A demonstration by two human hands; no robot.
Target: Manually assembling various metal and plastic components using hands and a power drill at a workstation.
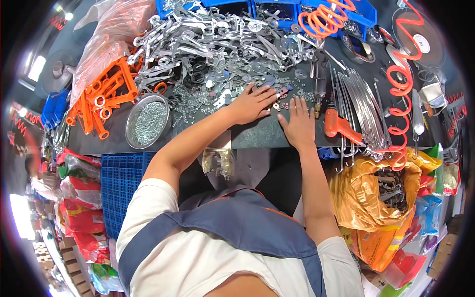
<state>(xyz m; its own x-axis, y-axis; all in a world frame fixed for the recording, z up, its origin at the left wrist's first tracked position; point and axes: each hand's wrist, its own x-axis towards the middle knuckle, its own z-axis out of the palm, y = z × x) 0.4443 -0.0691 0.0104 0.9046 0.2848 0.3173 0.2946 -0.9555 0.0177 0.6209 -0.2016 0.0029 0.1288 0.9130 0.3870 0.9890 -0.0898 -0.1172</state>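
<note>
Both my hands rest on the dark worktop (pixel 257 137). My left hand (pixel 251 105) lies palm down with its fingers stretched out, at the near edge of a spread of small flat metal parts (pixel 237 81). Just right of it, my right hand (pixel 300 124) also lies flat, fingers extended forward and thumb apart. Several small rings and washers (pixel 283 94) lie between and ahead of the fingertips. No object shows in either hand; what lies under the palms is hidden. Beyond the fingers, a large heap of silvery metal levers (pixel 213 42) covers the far worktop.
At left are orange plastic frames (pixel 106 91) and a metal bowl (pixel 166 127) of small parts. A hanging power screwdriver (pixel 320 74), an orange pistol-grip tool (pixel 341 127), hooked metal rods (pixel 363 101) and a coiled orange hose (pixel 401 91) stand right. A yellow bag (pixel 351 203) sits below.
</note>
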